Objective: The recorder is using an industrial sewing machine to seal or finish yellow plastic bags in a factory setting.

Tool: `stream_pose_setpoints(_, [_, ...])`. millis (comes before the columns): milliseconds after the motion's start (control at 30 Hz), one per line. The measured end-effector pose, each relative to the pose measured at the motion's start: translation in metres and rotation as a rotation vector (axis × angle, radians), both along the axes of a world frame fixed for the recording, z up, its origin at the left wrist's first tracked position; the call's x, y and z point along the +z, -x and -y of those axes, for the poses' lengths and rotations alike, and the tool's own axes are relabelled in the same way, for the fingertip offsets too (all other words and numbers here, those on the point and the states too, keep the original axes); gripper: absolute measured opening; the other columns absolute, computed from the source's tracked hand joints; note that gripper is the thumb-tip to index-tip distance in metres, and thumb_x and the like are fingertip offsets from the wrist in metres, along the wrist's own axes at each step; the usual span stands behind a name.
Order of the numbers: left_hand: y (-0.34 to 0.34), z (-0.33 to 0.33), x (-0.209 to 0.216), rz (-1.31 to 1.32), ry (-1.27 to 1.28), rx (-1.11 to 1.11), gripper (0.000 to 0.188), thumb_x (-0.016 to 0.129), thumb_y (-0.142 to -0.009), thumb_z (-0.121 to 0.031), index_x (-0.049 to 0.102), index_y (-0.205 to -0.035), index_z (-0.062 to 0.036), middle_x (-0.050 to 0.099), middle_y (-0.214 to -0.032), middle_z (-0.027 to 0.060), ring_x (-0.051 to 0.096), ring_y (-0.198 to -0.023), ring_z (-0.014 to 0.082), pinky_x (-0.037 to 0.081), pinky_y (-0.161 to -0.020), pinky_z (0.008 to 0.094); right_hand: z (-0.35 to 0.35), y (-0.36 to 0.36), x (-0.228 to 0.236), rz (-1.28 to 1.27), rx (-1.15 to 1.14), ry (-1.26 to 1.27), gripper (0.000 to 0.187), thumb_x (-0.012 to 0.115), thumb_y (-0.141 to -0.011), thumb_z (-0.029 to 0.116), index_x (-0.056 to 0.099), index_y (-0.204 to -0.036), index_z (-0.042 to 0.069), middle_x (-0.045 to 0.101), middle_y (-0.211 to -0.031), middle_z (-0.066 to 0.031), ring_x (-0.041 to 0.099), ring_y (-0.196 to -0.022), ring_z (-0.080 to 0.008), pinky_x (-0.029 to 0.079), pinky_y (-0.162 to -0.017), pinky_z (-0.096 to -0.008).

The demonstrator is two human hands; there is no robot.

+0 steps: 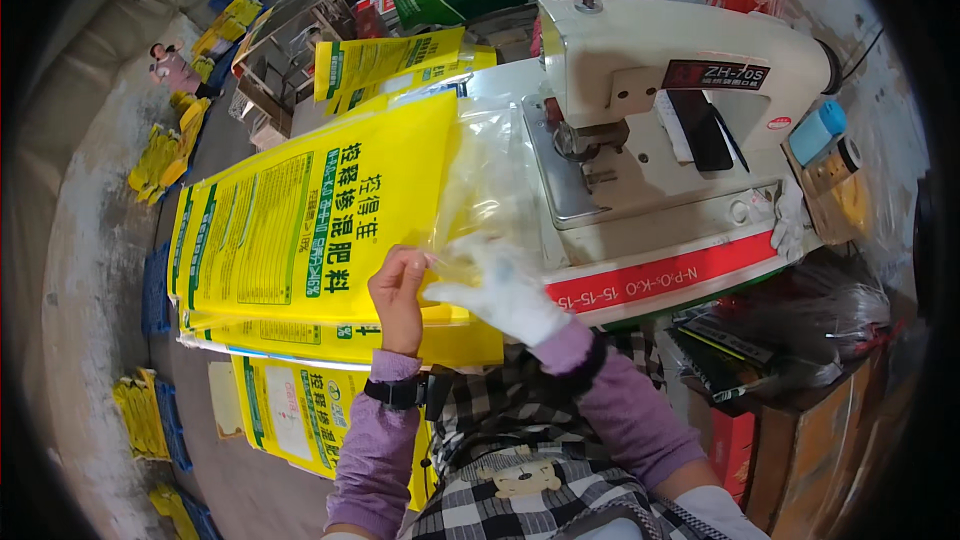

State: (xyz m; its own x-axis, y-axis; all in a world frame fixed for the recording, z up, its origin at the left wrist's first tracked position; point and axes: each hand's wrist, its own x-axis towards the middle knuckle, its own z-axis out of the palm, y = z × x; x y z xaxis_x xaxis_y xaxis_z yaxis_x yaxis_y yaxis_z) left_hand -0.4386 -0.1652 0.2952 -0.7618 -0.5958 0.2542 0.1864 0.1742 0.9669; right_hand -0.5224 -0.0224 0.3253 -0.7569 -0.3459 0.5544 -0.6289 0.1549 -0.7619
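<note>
A stack of yellow printed woven bags (265,210) lies in front of me on the left, with green panels and dark lettering. From the top bag's right-hand end sticks out a clear plastic liner (490,165), thin and crumpled. My left hand (400,290), bare, pinches the edge where bag and liner meet. Beside it, my right hand (505,290) in a white glove is at the liner; its thumb points toward my left hand, but motion blurs the fingers. To the right stands a cream sewing machine (660,70) on a white table, its needle area away from both hands.
A phone (698,130) lies on the machine's base. Another white glove (790,220) rests at the table's right corner, near a blue bottle (817,130) and a thread spool (848,153). More yellow bags (390,70) lie beyond. A person (178,73) is far left. Cardboard boxes (825,440) stand lower right.
</note>
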Motion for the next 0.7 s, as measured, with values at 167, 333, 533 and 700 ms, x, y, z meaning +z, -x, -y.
stream_pose_setpoints(167, [0.017,0.005,-0.018,0.345,0.126,-0.062,0.029,0.055,-0.09,-0.014,0.056,-0.114,0.0023,0.067,-0.101,0.0154,0.061,-0.106,0.0261,0.048,-0.087,0.0331,0.031,-0.006,-0.038,0.679,0.355,0.128,0.019,0.071,-0.079,0.019,0.063,-0.089,0.004,0.065,-0.09,-0.0126,0.063,-0.09,-0.0259,0.049,-0.079,-0.0342])
stream_pose_setpoints(333, [0.003,0.034,0.03,0.956,0.589,-0.347,0.021,0.052,-0.091,-0.013,0.06,-0.093,0.0057,0.067,-0.08,0.0154,0.066,-0.06,0.0175,0.055,-0.057,0.0295,0.015,0.003,-0.07,0.389,0.578,0.037,0.018,0.065,-0.082,0.014,0.066,-0.097,0.005,0.066,-0.093,-0.0131,0.062,-0.089,-0.0274,0.048,-0.082,-0.0343])
stream_pose_setpoints(533, [0.001,0.043,0.032,0.664,-0.112,-0.391,0.026,0.058,-0.092,-0.019,0.063,-0.084,0.0053,0.062,-0.074,0.0077,0.063,-0.062,0.0139,0.055,-0.057,0.0252,0.004,-0.007,-0.048,-0.081,0.578,-0.073,0.023,0.059,-0.084,0.012,0.066,-0.104,0.004,0.064,-0.103,-0.0126,0.058,-0.101,-0.0302,0.046,-0.089,-0.0379])
stream_pose_setpoints(700, [-0.022,0.053,0.04,0.808,0.113,-0.446,0.022,0.07,-0.083,-0.012,0.06,-0.077,0.0063,0.057,-0.062,0.0049,0.057,-0.054,0.0089,0.048,-0.046,0.0256,0.01,-0.024,-0.038,-0.055,0.805,0.033,0.023,0.057,-0.085,0.012,0.065,-0.102,-0.001,0.064,-0.107,-0.018,0.057,-0.105,-0.0328,0.045,-0.094,-0.0397])
